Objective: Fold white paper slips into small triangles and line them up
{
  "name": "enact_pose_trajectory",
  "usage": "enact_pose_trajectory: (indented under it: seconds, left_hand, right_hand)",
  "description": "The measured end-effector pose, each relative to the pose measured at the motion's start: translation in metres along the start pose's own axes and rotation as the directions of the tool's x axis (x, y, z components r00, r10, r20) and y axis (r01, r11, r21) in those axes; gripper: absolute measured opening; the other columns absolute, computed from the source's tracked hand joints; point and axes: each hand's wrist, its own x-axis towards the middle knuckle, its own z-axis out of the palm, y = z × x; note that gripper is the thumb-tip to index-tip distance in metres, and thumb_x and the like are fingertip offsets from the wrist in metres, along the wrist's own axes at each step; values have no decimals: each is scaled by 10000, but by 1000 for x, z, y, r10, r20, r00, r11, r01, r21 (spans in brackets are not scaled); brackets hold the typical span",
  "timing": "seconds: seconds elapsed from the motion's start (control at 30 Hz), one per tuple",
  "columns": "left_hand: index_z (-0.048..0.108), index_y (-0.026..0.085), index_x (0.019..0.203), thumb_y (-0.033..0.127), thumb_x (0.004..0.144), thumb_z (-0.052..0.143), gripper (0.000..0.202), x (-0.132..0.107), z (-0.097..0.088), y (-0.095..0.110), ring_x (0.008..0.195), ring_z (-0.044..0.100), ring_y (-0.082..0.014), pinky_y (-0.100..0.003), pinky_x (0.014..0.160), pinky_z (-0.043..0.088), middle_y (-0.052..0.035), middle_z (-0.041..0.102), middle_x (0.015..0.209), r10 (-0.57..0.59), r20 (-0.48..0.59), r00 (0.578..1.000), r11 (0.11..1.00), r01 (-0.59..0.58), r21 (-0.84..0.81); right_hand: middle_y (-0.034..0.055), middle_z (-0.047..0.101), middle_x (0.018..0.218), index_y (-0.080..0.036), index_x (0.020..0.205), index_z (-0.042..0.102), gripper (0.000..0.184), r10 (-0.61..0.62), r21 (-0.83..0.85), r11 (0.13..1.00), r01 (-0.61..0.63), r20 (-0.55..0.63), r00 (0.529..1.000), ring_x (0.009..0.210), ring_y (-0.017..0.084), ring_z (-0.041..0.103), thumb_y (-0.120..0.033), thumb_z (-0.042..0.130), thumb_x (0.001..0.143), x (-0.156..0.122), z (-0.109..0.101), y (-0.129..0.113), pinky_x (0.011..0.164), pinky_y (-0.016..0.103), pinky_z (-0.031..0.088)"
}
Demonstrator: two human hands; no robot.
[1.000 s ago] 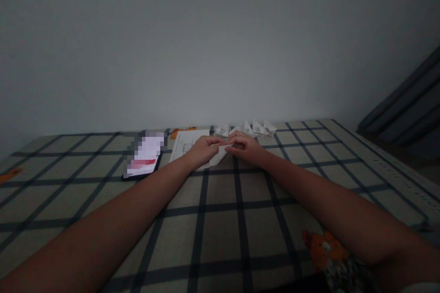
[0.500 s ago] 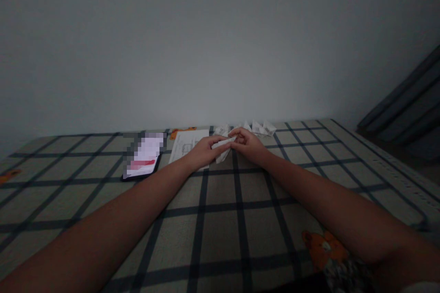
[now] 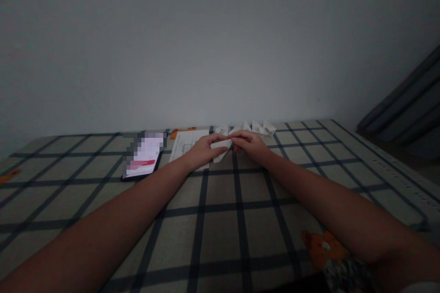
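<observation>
As the left hand (image 3: 202, 150) holds folded paper (image 3: 220, 156), the right hand (image 3: 252, 145) touches it

Bare left hand (image 3: 202, 151), bare right hand (image 3: 252, 146), slender left forearm (image 3: 137, 206), slender right forearm (image 3: 319, 192), both uncovered, pale cloth (image 3: 426, 288) at lower right, perhaps a sleeve, black cloth (image 3: 305, 285) along the bottom, garment indistinct

free: cloth (image 3: 223, 238) btwn arms (image 3: 127, 215); obst: phone (image 3: 144, 155) L; papers (image 3: 258, 129) past R hand (image 3: 250, 145)
</observation>
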Motion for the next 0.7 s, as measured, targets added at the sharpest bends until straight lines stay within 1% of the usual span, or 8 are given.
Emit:
enact_pose_trajectory:
  seconds: [0.13,0.27,0.37,0.57,0.7]
  left_hand:
    - [630,194,1052,338,746,610,339,0,-1,-3,1020,566,-212,-349,936,372,-64,642,1077,-26,7,1000,999,26,-39]
    - [615,177,1087,338,744,609,379,1,-2,-6,1005,572,-221,-370,923,384,-78,639,1090,-68,25,997,996,69,-51]
    - [614,161,1106,325,734,613,407,3,-3,-8,1007,571,-234,-380,914,392,-91,634,1107,-82,38,996,995,84,-47]
    - [627,163,1092,295,744,594,373,3,-1,-11,1001,579,-228,-364,892,409,-85,642,1102,-92,13,996,993,93,-77]
    - [646,174,1069,338,762,584,354,2,0,-9,969,592,-219,-347,865,420,-74,659,1073,-87,9,996,994,88,-67]
  right_hand:
    - [9,611,665,-152,986,638,291,20,-57,998,-20,-11,1000,581,106,552,-354,557,792,1,1,0,568,242,442]
    - [16,616,650,-138,950,649,291,31,-106,994,-35,-40,999,564,102,549,-362,554,790,2,2,-1,546,234,438]
    - [16,610,647,-132,927,646,288,23,-106,994,-29,-57,998,563,99,549,-368,549,793,3,2,0,541,227,435]
    - [15,604,651,-135,899,644,292,18,-118,993,-26,-67,998,566,94,541,-388,537,800,3,2,1,536,217,425]
    - [14,597,645,-129,873,647,288,21,-134,990,-32,-85,996,563,95,535,-385,535,800,3,3,-1,533,216,420]
